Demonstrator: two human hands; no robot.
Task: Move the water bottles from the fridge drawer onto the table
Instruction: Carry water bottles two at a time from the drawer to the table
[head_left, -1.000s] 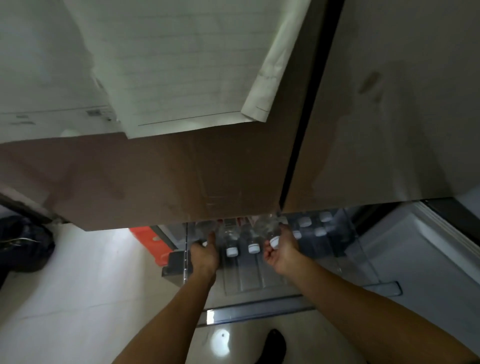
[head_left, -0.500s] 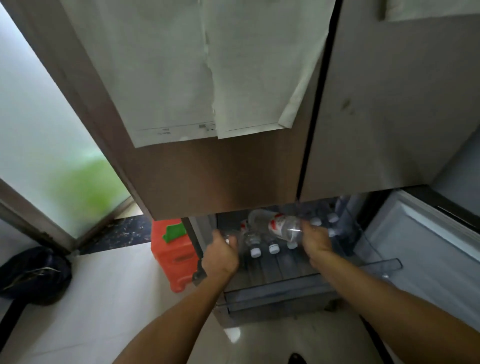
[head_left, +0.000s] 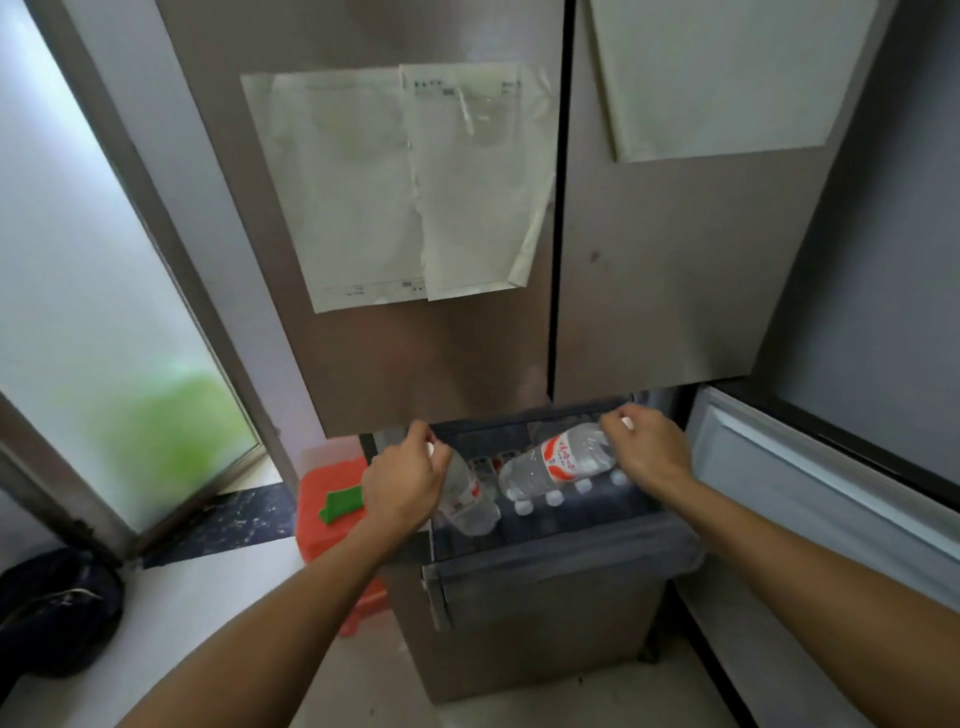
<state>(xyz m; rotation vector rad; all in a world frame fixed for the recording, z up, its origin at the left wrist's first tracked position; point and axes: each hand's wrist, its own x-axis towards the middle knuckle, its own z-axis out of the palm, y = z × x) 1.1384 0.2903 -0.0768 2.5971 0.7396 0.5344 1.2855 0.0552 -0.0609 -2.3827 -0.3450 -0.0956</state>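
I have both hands clamped on water bottles at their cap ends, just above the open fridge drawer (head_left: 545, 566). My left hand (head_left: 402, 480) grips the neck of one bottle (head_left: 465, 499), whose long axis runs down and toward me, base hanging lowest over the drawer's near left corner. My right hand (head_left: 647, 449) holds the second bottle (head_left: 556, 462) by its cap; that one lies nearly level, base pointing left toward the other bottle, the two close but apart. More capped bottles (head_left: 553, 497) stand in the drawer beneath. No tabletop is in view, so I judge the carry means lifting clear and turning away.
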